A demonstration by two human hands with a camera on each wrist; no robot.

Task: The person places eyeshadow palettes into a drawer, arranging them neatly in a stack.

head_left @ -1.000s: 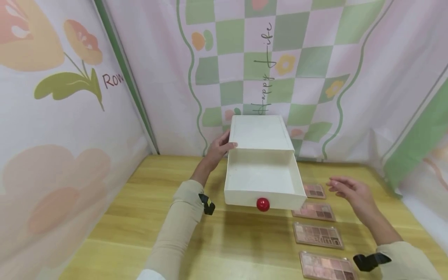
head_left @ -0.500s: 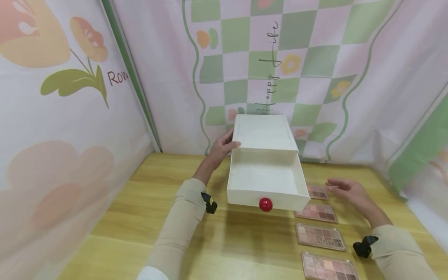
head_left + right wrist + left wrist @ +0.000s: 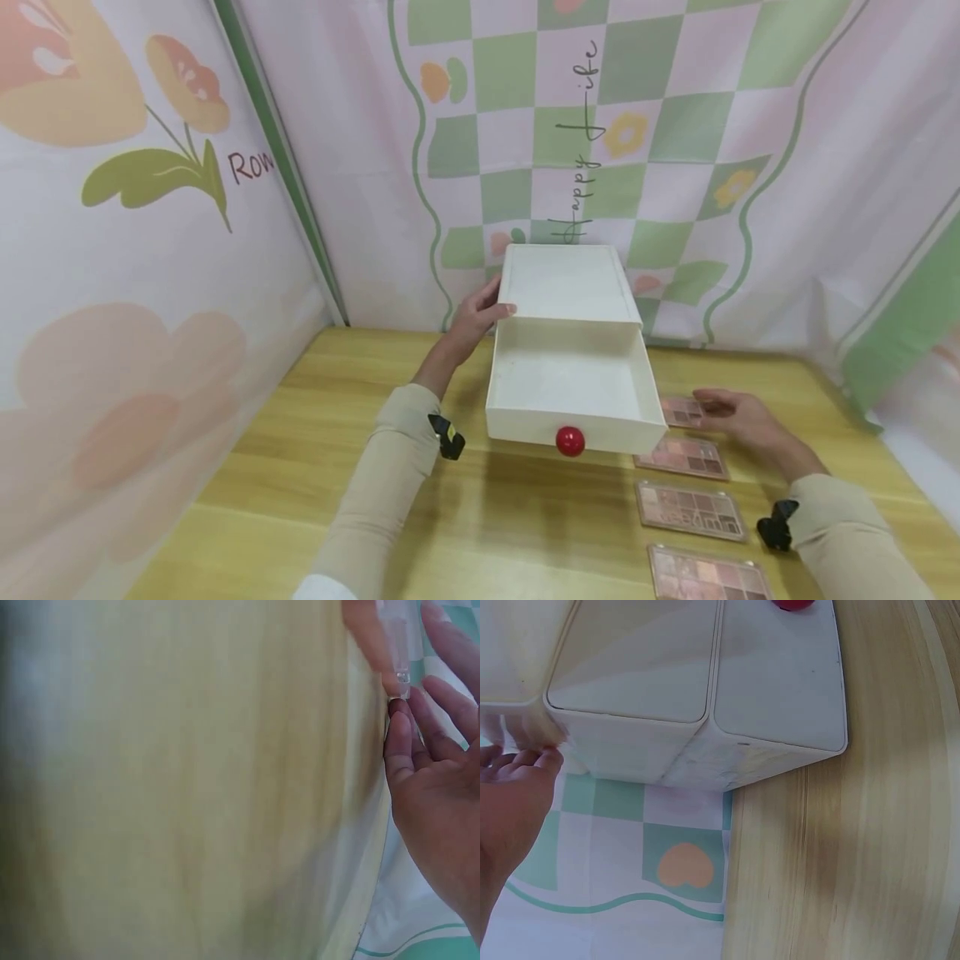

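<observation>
**Hands at the drawer box and the palette row**

Left hand [image 3: 474,315]: set against the left side wall of the white drawer box [image 3: 564,283], thumb on the front edge of its top, fingers curled round the side. The left wrist view shows the fingertips [image 3: 532,759] touching the box's corner from below.

Right hand [image 3: 738,414]: low over the surface [image 3: 300,467], fingers stretched out and relaxed, tips on or just above the farthest eyeshadow palette [image 3: 681,411]. Whether they press on it cannot be told; the right wrist view is blurred and shows only fingers [image 3: 409,735] at the edge of a clear-cased item.

Drawer box: white, single unit, standing at the back of the surface against the checked backdrop [image 3: 600,125]. Its drawer [image 3: 572,390] is pulled well out toward the person and shows a bare white floor. One round red knob [image 3: 570,441] is centred on the drawer front.

Eyeshadow palettes: four, in a row to the right of the drawer, running from far to near.
- Farthest, partly under the right hand's fingers, just beside the drawer's right wall.
- Second palette [image 3: 681,456], near the drawer's front corner.
- Third palette [image 3: 690,510], closer in.
- Nearest palette [image 3: 708,577], cut by the lower frame edge.

Both forearms wear beige sleeves [image 3: 375,508] with a black clip at each wrist.
</observation>
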